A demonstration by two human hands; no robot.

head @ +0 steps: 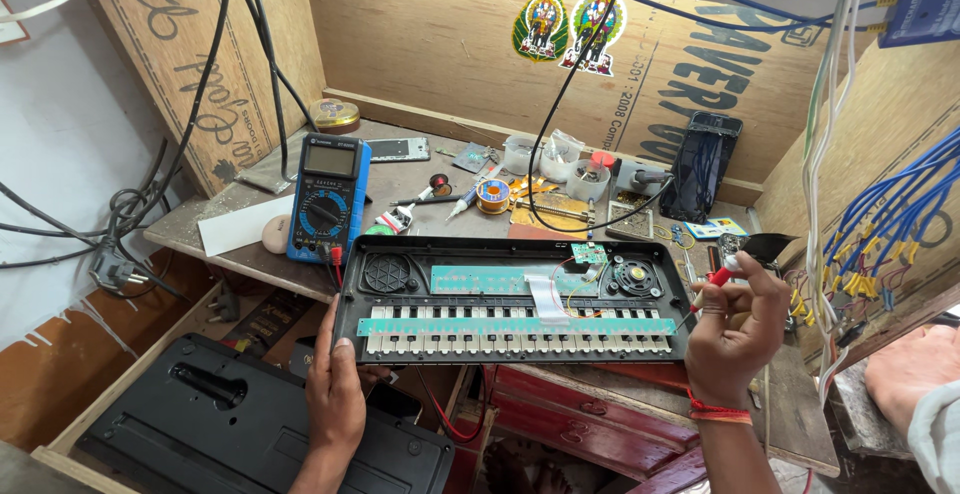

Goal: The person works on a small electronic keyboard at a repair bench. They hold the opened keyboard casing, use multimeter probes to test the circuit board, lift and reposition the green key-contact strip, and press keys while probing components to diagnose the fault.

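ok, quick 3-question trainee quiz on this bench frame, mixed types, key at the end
1. True or false: the opened keyboard lies with its circuit boards facing up.
2. Which hand holds the red probe?
A. left hand
B. right hand
C. neither
3. Fill in: the blue multimeter stands behind the keyboard's ____ end, as the camera sees it.

Key:
1. True: green boards, a white ribbon cable and two round speakers show inside the black shell.
2. B: the right hand pinches it at the keyboard's right end, while the left hand grips the front left edge.
3. left
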